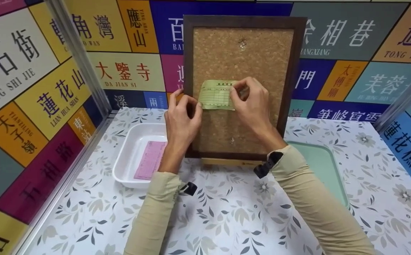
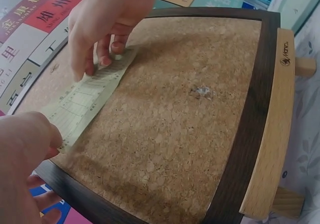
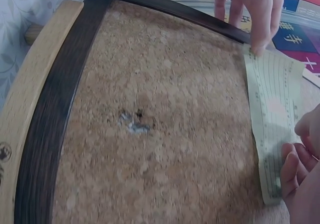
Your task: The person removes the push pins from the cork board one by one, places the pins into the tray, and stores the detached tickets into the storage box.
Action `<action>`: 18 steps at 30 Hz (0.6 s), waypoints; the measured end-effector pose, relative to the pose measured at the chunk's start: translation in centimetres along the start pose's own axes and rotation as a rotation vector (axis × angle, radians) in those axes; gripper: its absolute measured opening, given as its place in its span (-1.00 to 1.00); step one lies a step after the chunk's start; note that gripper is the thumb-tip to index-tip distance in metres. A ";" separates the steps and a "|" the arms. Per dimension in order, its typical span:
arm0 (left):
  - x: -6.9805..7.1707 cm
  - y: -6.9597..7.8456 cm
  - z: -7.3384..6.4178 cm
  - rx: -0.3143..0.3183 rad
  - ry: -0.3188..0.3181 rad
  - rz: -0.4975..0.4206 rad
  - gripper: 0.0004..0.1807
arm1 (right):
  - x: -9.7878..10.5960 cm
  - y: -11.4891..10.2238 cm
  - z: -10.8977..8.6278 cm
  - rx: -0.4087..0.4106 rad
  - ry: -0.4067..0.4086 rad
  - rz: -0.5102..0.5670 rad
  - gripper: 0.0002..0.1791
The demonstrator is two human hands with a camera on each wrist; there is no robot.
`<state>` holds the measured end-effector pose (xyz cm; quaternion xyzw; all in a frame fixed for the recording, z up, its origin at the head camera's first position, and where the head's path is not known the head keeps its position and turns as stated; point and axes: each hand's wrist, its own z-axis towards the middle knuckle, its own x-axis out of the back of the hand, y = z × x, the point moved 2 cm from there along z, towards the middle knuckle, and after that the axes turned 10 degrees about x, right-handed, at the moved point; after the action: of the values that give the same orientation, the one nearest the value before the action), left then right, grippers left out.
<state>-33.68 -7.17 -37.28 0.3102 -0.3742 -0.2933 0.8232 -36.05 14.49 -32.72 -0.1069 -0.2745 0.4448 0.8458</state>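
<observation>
A pale green printed form slip (image 1: 216, 95) lies across the middle of a dark-framed corkboard (image 1: 242, 62), slightly curved in the left wrist view. At its left edge the left hand (image 1: 183, 118) pinches the paper, the thumb on its lower left corner, other fingers by the frame's left side. The right hand (image 1: 256, 108) holds the right edge between thumb and fingertips. In the right wrist view the slip (image 3: 272, 101) runs from the left thumb down to the right hand (image 3: 305, 171). What the right fingertips cover is hidden.
A white tray (image 1: 120, 170) with a pink slip (image 1: 148, 159) stands left of the board, partly behind the left arm. To the right, a mint green tray (image 1: 327, 166) is partly covered by the right forearm. A wooden ledge (image 2: 270, 134) supports the board on the floral tablecloth (image 1: 226, 219).
</observation>
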 end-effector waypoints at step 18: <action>1.6 0.1 -0.6 -0.022 -0.002 -0.064 -0.88 | 4.2 0.3 -2.5 0.044 0.088 0.014 -0.95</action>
<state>-32.31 -8.08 -36.88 0.3128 -0.3619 -0.3238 0.8163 -32.93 18.21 -33.35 -0.1096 -0.2266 0.4515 0.8560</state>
